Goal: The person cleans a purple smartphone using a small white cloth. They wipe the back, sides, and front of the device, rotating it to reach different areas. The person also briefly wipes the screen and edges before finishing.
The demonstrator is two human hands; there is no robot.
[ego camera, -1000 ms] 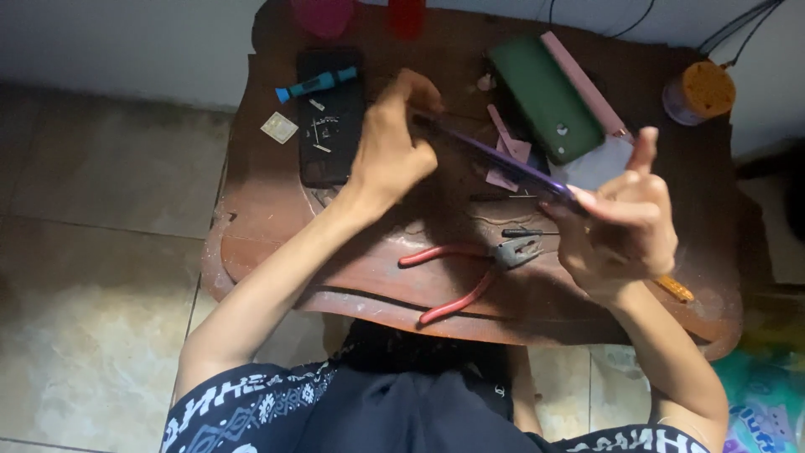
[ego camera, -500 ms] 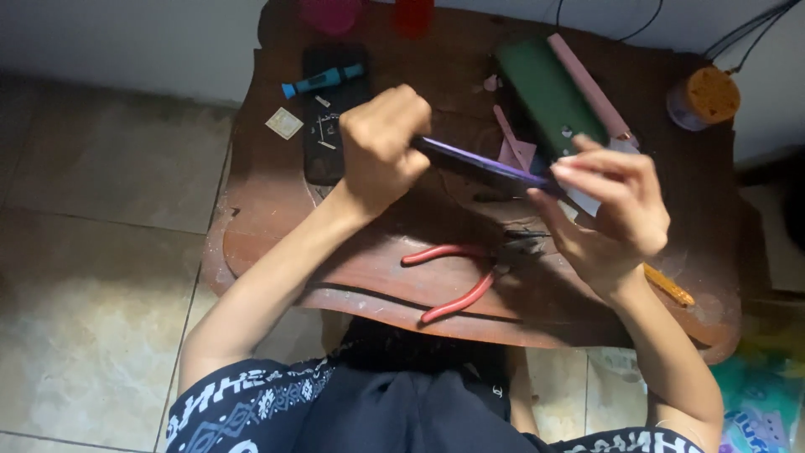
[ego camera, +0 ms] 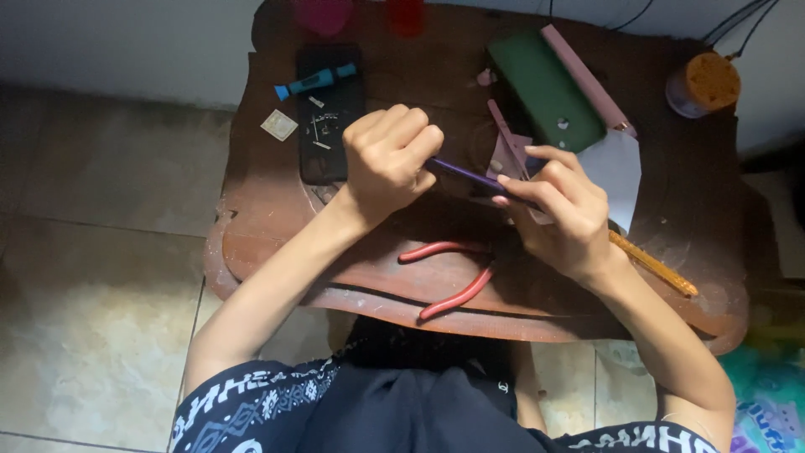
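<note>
Above the wooden table (ego camera: 277,243), both hands (ego camera: 387,164) (ego camera: 563,211) clamp a thin purple device (ego camera: 470,176), its ends hidden by fingers.

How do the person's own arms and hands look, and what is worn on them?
Both arms are bare from the upper arm down; the left hand and right hand wear no gloves, rings or watch. Short dark sleeves with a white geometric pattern cover the upper arms.

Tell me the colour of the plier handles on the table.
Red, seen in the head view: plier handles.
</note>
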